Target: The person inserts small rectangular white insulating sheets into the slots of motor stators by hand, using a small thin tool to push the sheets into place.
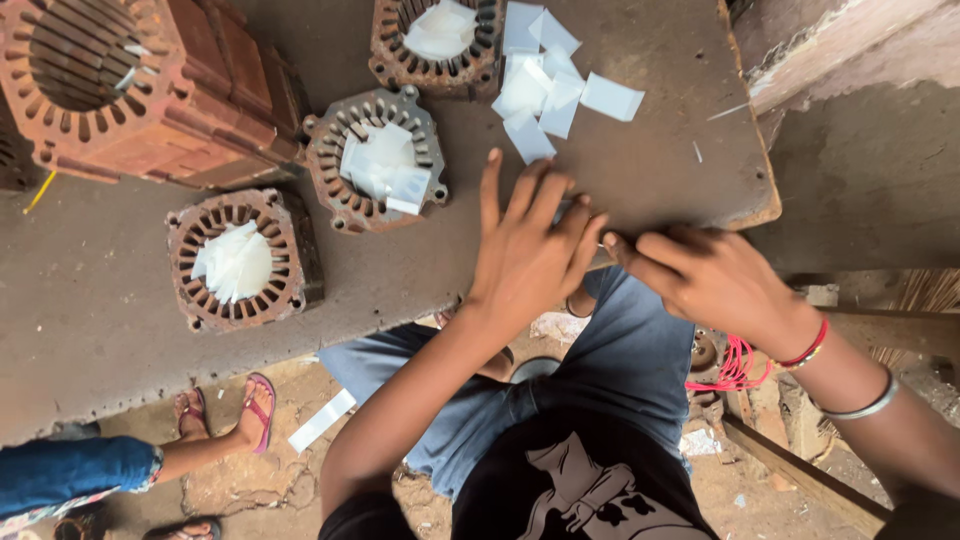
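Hands meet at the near edge of a grey, worn surface (120,300), seen from above. The left hand (530,250) lies palm down with its fingers spread flat and wide, pressing on the surface just below a loose heap of white paper slips (550,85). The right hand (715,280) comes in from the side with its fingers curled narrow and its fingertips touching those of the left; whatever sits between them is hidden, so I cannot tell whether a slip is pinched there.

Beyond the hands stand several rusty slotted stator cores. One round core (375,160) and one square core (240,262) each have white slips piled in the bore, a third core (435,40) at the far edge holds more, and a large tall core (130,85) fills the far left corner. A single slip (322,420) lies on the dirt floor below, near another person's sandalled foot (255,410).

Risks seem small but real. The slips are light and unweighted, so a sweep of the left hand or a gust could scatter the heap off the surface, as the one on the floor suggests. The work sits right at the edge, where a piece could slide off into the lap. The core slots look rough and rusty, and could tear thin paper or scrape fingers. The red thread bangle (805,350) on the right wrist could snag.
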